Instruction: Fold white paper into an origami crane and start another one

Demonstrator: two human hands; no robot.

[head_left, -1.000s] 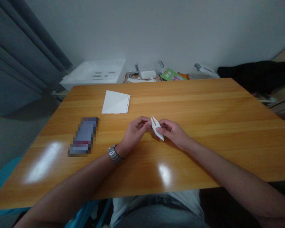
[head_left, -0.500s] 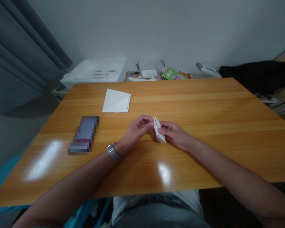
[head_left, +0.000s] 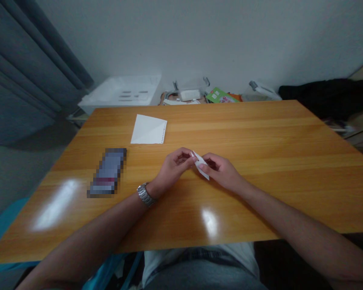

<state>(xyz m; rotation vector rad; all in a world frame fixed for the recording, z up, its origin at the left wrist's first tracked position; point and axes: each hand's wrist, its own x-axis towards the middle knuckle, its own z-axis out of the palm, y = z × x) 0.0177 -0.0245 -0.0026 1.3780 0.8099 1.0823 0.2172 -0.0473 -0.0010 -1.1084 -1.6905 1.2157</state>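
Observation:
A small folded white paper piece [head_left: 201, 164] is held between both hands just above the middle of the wooden table [head_left: 260, 137]. My left hand [head_left: 173, 167], with a metal watch on its wrist, pinches the upper left end of the paper with fingers curled. My right hand [head_left: 222, 171] grips the paper's right side, thumb on top. Part of the paper is hidden behind the fingers.
A white sheet with a perforated edge [head_left: 148, 129] lies flat at the table's far left. A blurred dark rectangular object [head_left: 108, 172] lies to the left of my hands. Behind the table stand a white box [head_left: 121, 93], cables, a green packet [head_left: 218, 95] and dark cloth [head_left: 323, 94].
The folded paper has been pressed flatter and lower between the fingers; its two upright tips no longer stick up. Both hands stayed in nearly the same spot.

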